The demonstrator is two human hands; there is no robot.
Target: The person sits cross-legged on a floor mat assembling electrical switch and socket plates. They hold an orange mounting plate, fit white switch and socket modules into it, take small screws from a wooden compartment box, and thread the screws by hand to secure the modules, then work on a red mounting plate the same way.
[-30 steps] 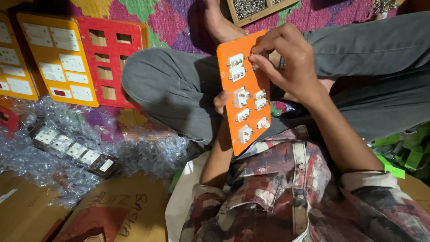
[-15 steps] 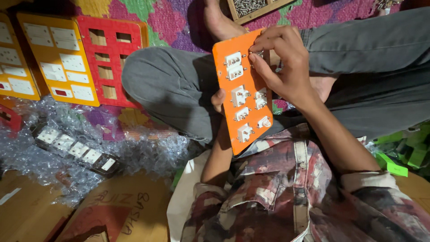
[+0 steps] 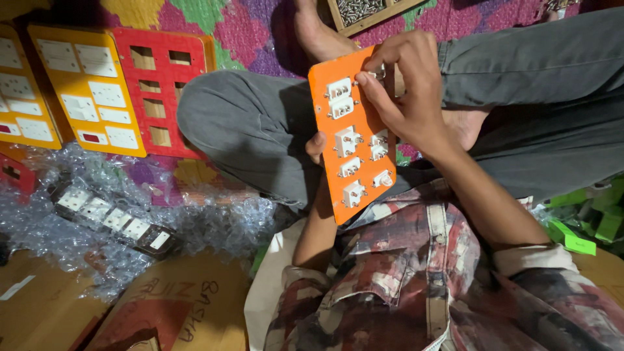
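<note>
Bubble wrap [image 3: 214, 224], crinkled and shiny, lies far left of the orange panel [image 3: 354, 133], under a strip of white switches [image 3: 117, 218]. Above it rest flat yellow [image 3: 88, 88] and red [image 3: 162, 91] plastic plates with rectangular holes. Left hand [image 3: 316, 144] grips the orange panel from behind, only the thumb visible. Right hand [image 3: 406, 91] curls on the panel's top edge, fingertips pinching a small metal part [image 3: 376, 75].
</note>
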